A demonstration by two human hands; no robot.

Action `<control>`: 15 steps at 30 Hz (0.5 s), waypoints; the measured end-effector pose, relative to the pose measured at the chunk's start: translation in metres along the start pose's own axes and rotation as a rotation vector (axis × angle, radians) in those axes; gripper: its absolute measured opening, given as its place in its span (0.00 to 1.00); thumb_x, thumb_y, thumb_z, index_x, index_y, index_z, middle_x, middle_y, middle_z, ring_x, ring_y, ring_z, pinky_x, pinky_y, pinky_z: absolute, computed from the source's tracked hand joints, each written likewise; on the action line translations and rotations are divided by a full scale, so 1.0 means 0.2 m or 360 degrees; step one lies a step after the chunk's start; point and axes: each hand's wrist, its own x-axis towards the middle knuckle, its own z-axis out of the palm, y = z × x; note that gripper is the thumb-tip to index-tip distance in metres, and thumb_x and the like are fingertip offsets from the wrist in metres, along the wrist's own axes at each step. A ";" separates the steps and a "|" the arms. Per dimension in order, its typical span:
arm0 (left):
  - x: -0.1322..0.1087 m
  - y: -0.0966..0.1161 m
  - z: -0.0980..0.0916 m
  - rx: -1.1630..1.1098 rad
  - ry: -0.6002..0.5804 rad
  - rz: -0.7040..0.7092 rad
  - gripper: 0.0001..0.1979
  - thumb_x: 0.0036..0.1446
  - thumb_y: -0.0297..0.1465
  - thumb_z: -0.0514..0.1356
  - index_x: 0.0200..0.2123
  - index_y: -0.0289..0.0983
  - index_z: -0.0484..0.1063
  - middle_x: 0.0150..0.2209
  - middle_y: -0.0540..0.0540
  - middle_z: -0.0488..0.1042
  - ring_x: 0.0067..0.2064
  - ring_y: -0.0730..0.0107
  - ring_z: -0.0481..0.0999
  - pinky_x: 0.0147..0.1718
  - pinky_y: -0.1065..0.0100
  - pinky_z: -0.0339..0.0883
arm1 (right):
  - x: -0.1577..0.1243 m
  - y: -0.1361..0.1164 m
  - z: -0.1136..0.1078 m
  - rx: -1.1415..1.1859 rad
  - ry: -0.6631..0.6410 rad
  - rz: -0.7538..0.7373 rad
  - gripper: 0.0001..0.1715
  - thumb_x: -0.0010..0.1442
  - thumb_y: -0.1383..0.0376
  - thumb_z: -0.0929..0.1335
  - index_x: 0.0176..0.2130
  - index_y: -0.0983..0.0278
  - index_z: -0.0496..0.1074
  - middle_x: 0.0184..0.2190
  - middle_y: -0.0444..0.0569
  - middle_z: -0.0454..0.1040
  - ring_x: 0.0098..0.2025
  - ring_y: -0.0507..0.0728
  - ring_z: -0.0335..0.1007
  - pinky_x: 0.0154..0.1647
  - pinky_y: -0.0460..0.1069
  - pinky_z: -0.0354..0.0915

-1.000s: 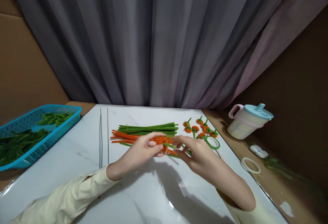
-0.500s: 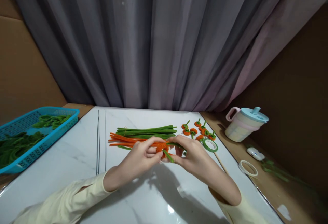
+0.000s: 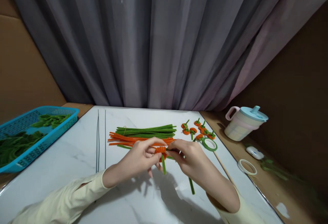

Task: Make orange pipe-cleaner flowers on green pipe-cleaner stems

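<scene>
My left hand (image 3: 144,155) pinches a small ribbed orange pipe-cleaner pumpkin (image 3: 160,150) between thumb and fingers. A short green end (image 3: 163,164) hangs from the pumpkin toward me. Close on its right side, my right hand (image 3: 188,154) is closed on a green pipe cleaner (image 3: 191,185), whose tail shows below the palm. The fingers hide where the green piece meets the orange one. Just behind the hands lie a bundle of green pipe cleaners (image 3: 146,130) and a row of orange pipe cleaners (image 3: 123,138).
Several finished orange pumpkins (image 3: 193,131) sit at the back right, near a roll of green tape (image 3: 209,144) and a thin stick (image 3: 223,165). Dark wires (image 3: 97,142) lie at left. A blue basket (image 3: 74,114), a lidded jug (image 3: 243,125) and white tape (image 3: 247,167) stand around the sides.
The pumpkin has turned, its green end now pointing straight down. My right fingers have pinched closer together, and a green tail has come into sight below the right hand.
</scene>
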 end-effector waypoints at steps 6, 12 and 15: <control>-0.01 -0.02 0.02 0.0040 0.0113 0.0094 0.15 0.54 0.33 0.56 0.44 0.33 0.68 0.24 0.50 0.74 0.30 0.69 0.78 0.29 0.70 0.74 | -0.02 0.00 0.08 -0.0095 0.0127 0.0025 0.11 0.55 0.77 0.64 0.25 0.66 0.68 0.20 0.44 0.69 0.21 0.50 0.64 0.23 0.43 0.56; 0.01 -0.03 0.01 0.0075 0.0190 0.0095 0.19 0.56 0.39 0.55 0.45 0.31 0.70 0.21 0.53 0.67 0.26 0.74 0.71 0.34 0.66 0.75 | -0.03 -0.01 0.12 -0.0112 0.0254 -0.0032 0.10 0.59 0.74 0.61 0.30 0.66 0.68 0.24 0.47 0.71 0.23 0.51 0.66 0.26 0.45 0.60; 0.01 -0.03 0.00 0.0145 0.0199 0.0130 0.17 0.57 0.39 0.54 0.39 0.32 0.72 0.20 0.54 0.64 0.24 0.76 0.67 0.34 0.68 0.73 | -0.02 -0.03 0.08 -0.0030 0.0163 -0.0063 0.09 0.56 0.76 0.62 0.34 0.66 0.69 0.27 0.48 0.73 0.26 0.52 0.68 0.27 0.45 0.62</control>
